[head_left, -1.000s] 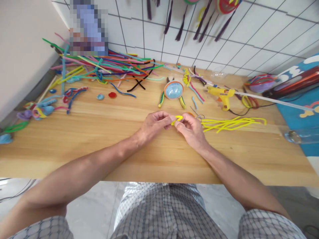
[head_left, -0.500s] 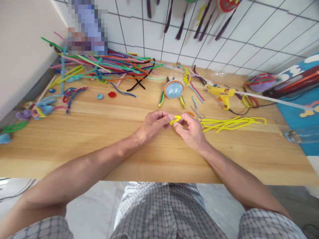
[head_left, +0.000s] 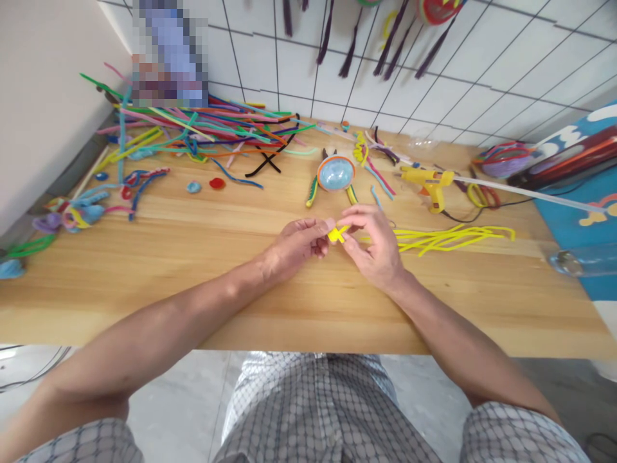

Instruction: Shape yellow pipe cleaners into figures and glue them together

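Observation:
A small folded piece of yellow pipe cleaner (head_left: 336,234) is between my two hands above the wooden table, its short ends crossing like an X. My left hand (head_left: 301,244) pinches it between thumb and fingers from the left. On the other side, my right hand (head_left: 378,247) has its thumb and a fingertip at the crossing ends, with the fingers somewhat spread. Just right of that hand lies a bunch of straight yellow pipe cleaners (head_left: 453,240), partly covered by it. Small scissors (head_left: 391,224) are mostly hidden behind my right hand.
Beyond my hands, a clear dome with an orange rim (head_left: 336,173) rests on green-and-yellow pliers (head_left: 312,193). A yellow glue gun (head_left: 431,184) lies to the right, its cord trailing. Many coloured pipe cleaners (head_left: 207,128) are heaped at the back left. A clear bottle (head_left: 585,262) is far right.
The yellow loop has become a tighter piece with crossed ends. My right hand has lifted and opened its fingers a little, shifting slightly right and covering more of the scissors.

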`<state>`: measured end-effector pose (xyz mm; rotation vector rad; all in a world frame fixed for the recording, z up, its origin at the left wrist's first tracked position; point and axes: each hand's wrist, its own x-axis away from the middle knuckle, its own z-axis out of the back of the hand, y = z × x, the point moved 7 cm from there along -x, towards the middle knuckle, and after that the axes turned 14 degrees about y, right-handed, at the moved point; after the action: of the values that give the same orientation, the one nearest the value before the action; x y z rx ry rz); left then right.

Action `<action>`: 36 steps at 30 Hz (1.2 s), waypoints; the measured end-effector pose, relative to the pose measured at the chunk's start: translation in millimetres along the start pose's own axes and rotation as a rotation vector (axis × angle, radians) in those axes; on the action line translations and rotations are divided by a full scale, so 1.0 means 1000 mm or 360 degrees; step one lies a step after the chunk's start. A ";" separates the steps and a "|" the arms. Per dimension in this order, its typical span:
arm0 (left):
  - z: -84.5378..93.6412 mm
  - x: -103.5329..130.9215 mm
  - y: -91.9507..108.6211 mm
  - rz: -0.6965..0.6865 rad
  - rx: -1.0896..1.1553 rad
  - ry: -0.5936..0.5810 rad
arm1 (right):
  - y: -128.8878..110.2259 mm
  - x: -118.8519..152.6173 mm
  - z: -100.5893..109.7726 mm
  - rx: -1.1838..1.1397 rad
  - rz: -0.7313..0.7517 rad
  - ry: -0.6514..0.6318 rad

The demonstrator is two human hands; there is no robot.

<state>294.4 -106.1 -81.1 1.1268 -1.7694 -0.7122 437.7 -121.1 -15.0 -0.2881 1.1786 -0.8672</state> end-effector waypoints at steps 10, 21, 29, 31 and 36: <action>0.000 0.005 0.013 -0.0490 -0.0355 0.0016 | 0.020 0.000 -0.002 -0.0106 -0.0537 -0.0016; 0.002 0.005 0.015 -0.0618 -0.0494 0.0070 | 0.014 0.002 -0.008 -0.0230 -0.0470 -0.0091; 0.006 0.003 0.012 -0.0539 -0.0455 0.0143 | -0.001 -0.001 -0.004 -0.0044 -0.0041 -0.0027; 0.004 0.002 0.012 -0.0538 -0.0415 0.0113 | 0.002 -0.001 -0.004 -0.0045 -0.0120 -0.0018; 0.004 0.003 0.016 -0.0600 -0.0329 0.0117 | 0.017 0.006 -0.005 -0.0145 -0.0654 0.0034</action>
<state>284.0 -102.5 -69.0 1.3385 -1.3981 -1.0383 441.5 -112.9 -31.4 -0.6110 1.2002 -1.1759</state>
